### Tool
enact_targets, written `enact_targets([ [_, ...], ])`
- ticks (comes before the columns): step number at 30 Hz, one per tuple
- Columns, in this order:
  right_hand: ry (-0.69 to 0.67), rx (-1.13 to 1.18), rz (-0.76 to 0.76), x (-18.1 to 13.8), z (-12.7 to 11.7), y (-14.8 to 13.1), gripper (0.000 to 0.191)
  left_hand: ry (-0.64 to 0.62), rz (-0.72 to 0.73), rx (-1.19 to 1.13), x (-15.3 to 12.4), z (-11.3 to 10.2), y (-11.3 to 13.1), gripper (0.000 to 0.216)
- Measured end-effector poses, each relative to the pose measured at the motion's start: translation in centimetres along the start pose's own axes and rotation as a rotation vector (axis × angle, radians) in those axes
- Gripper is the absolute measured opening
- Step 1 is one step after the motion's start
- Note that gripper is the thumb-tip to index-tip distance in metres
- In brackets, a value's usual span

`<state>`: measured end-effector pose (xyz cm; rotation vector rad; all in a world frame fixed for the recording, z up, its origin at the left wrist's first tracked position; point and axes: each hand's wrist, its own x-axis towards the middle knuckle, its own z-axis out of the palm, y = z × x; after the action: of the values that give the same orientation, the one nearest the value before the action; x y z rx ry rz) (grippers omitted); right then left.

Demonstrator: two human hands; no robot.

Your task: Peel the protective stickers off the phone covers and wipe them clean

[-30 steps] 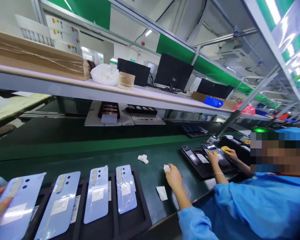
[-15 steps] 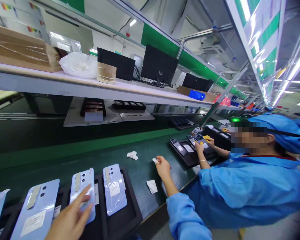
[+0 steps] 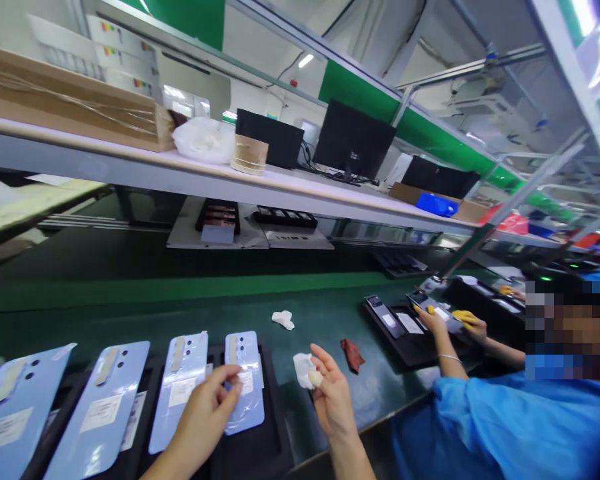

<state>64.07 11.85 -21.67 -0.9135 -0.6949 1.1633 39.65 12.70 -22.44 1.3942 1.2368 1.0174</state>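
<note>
My left hand (image 3: 207, 408) is over the two right-hand phones, thumb and forefinger bent but apart, with nothing visible between them. Beneath it lie a light blue phone (image 3: 183, 363) and another light blue phone (image 3: 243, 400), back up, in clear film with white labels. They rest in a black foam tray (image 3: 275, 440). To the right, my right hand (image 3: 333, 397) is raised palm up, its fingers closed on a crumpled white wipe (image 3: 304, 368). Beyond the hands, a second white wipe (image 3: 283, 320) lies on the green bench; a red-brown cloth (image 3: 353, 355) is beside my right hand.
More light blue phones (image 3: 103, 407) stretch off to the left. At right, a co-worker in blue (image 3: 510, 420) with yellow finger covers handles a grey phone above a black tray (image 3: 405, 350). A shelf (image 3: 300, 190) with monitors and boxes crosses above the bench.
The view has swung left. My left hand has moved right across the phones and curled its fingers. My right hand has drawn nearer and turned palm up, uncovering the red-brown cloth.
</note>
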Motion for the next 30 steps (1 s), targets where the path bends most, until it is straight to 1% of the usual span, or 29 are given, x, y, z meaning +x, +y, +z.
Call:
enact_targets([
  [1, -0.008, -0.057, -0.04, -0.5, 0.9, 0.5, 0.055, -0.055, -0.021, -0.062, -0.3, 0.5, 0.6, 0.052],
  [3, -0.048, -0.216, -0.139, -1.7, 2.7, 1.8, 0.05, -0.162, -0.087, -0.201, -0.9, 1.3, 1.8, 0.058],
  [4, -0.084, -0.311, -0.197, -2.3, 3.5, 2.5, 0.047, -0.191, -0.106, -0.272, -1.1, 1.5, 2.3, 0.062],
  [5, -0.13, -0.405, -0.262, -3.0, 4.2, 3.1, 0.044, -0.203, -0.11, -0.335, -1.3, 1.6, 2.7, 0.064],
  [7, -0.251, -0.555, -0.389, -4.2, 5.5, 4.1, 0.042, -0.174, -0.096, -0.434, -1.6, 1.1, 3.2, 0.062],
  [9, -0.345, -0.612, -0.458, -5.0, 6.4, 4.5, 0.04, -0.134, -0.089, -0.494, -2.0, 0.0, 3.3, 0.058],
  [10, -0.355, -0.599, -0.453, -5.2, 6.9, 4.6, 0.039, -0.118, -0.098, -0.517, -2.2, -0.7, 3.2, 0.056],
  [12, -0.311, -0.516, -0.364, -5.2, 7.7, 4.5, 0.039, -0.113, -0.117, -0.556, -2.8, -1.9, 2.9, 0.054],
  [14, -0.272, -0.407, -0.202, -5.1, 8.5, 4.4, 0.043, -0.114, -0.121, -0.599, -3.4, -2.9, 2.6, 0.051],
  [16, -0.294, -0.317, -0.044, -5.1, 9.5, 4.4, 0.047, -0.109, -0.116, -0.642, -3.9, -3.5, 2.3, 0.05],
  [17, -0.308, -0.286, 0.003, -5.2, 9.9, 4.5, 0.047, -0.103, -0.116, -0.656, -4.1, -3.7, 2.1, 0.05],
  [19, -0.303, -0.252, 0.019, -5.6, 10.8, 4.8, 0.045, -0.09, -0.122, -0.659, -4.4, -4.1, 1.6, 0.052],
  [20, -0.283, -0.252, -0.005, -5.8, 11.1, 5.0, 0.044, -0.077, -0.119, -0.644, -4.5, -4.3, 1.4, 0.053],
  [22, -0.234, -0.301, -0.089, -6.3, 11.7, 5.3, 0.04, 0.01, -0.073, -0.591, -4.9, -4.7, 1.1, 0.051],
  [24, -0.212, -0.433, -0.216, -6.7, 12.1, 5.3, 0.035, 0.12, 0.014, -0.498, -5.3, -5.2, 1.0, 0.042],
  [25, -0.224, -0.522, -0.294, -6.9, 12.4, 5.3, 0.032, 0.144, 0.054, -0.454, -5.6, -5.5, 1.0, 0.038],
  [27, -0.299, -0.69, -0.457, -7.5, 12.9, 5.3, 0.03, 0.112, 0.101, -0.415, -5.9, -5.9, 1.0, 0.032],
  [28, -0.352, -0.747, -0.53, -7.8, 13.3, 5.3, 0.031, 0.081, 0.104, -0.429, -6.1, -6.2, 1.0, 0.033],
  [30, -0.446, -0.805, -0.63, -8.3, 13.9, 5.4, 0.037, 0.072, 0.071, -0.492, -6.2, -6.7, 1.0, 0.035],
])
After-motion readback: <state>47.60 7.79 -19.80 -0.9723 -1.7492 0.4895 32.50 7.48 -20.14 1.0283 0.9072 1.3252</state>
